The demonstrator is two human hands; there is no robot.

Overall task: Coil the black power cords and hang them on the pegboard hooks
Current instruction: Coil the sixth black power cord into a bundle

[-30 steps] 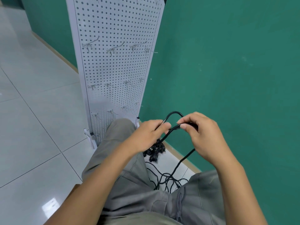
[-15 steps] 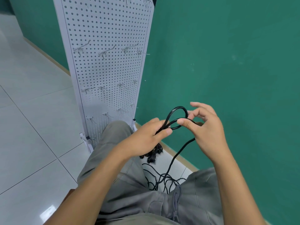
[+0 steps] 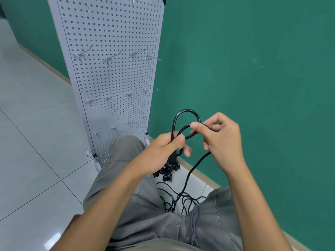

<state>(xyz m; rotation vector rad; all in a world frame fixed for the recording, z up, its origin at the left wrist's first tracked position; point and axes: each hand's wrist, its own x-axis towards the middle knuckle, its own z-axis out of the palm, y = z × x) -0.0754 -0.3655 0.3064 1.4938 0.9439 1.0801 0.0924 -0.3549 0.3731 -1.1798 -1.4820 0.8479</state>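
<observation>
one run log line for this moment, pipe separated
stage: coiling | left hand: grips cord loops | right hand: pinches cord | slack: tangled on floor | pegboard hooks: empty

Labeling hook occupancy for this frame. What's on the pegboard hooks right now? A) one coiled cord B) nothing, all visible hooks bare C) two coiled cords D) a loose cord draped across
B: every visible hook on the pegboard is bare, while the black cord is looped between the left hand and right hand.
</observation>
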